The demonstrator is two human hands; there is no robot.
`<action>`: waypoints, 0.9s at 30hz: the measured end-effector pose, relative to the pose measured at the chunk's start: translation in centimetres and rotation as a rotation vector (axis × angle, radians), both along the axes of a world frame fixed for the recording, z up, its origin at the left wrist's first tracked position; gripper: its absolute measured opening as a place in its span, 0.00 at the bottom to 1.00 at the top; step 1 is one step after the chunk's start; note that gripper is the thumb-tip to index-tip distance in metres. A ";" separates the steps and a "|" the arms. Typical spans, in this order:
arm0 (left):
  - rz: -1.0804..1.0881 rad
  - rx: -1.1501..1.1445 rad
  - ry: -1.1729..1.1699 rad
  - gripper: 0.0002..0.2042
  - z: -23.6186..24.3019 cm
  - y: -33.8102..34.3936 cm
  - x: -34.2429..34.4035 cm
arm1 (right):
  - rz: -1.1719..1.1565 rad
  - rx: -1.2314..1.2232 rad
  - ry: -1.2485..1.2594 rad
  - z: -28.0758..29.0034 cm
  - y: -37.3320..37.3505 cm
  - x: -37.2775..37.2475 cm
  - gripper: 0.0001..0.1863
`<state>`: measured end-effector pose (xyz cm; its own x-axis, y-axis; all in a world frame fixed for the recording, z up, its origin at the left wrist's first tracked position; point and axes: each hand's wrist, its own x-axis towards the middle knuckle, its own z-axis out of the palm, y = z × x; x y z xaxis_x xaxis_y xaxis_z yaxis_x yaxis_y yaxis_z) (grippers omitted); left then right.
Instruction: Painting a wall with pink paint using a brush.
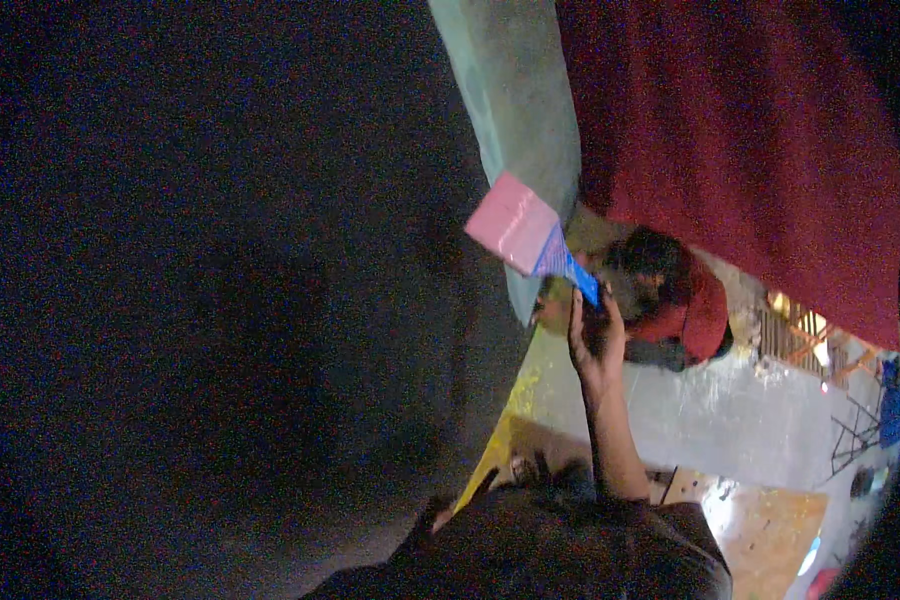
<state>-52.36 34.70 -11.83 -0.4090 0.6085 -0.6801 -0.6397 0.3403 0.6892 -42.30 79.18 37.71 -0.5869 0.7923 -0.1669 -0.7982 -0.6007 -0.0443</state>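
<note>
A wide paintbrush [515,222] with pink bristles and a blue handle is raised in my right hand [598,340], whose fingers are closed round the handle. My forearm reaches up to it from the lower edge. The bristles lie over a pale grey-green strip [510,70] beside a large dark surface [220,250]; I cannot tell whether they touch it. My left hand is not visible among the dark shapes at the bottom.
A person in red [700,315] is bent over just beyond my hand. Deep red drapery [730,130] fills the upper right. Below are a grey floor [720,420], a yellow-marked edge [495,450], a light board [770,540] and thin metal frames [850,440] at the right.
</note>
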 end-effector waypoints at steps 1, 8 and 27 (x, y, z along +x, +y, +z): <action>-0.022 -0.035 -0.061 0.15 0.4 -0.3 -0.4 | -0.010 -0.069 0.058 -1.5 1.6 1.1 0.13; 0.145 -0.123 -0.316 0.15 -0.7 0.3 -2.2 | -0.108 -0.048 -0.153 -6.1 4.6 -0.2 0.10; -0.285 -0.210 0.509 0.15 7.8 12.3 -2.5 | -0.203 -0.078 -0.972 -30.6 4.3 0.1 0.17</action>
<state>-54.87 46.97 -4.02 -0.5549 0.6158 -0.5594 -0.1120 0.6110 0.7837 -42.24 83.52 7.13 -0.0218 0.8288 -0.5591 -0.5240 -0.4857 -0.6996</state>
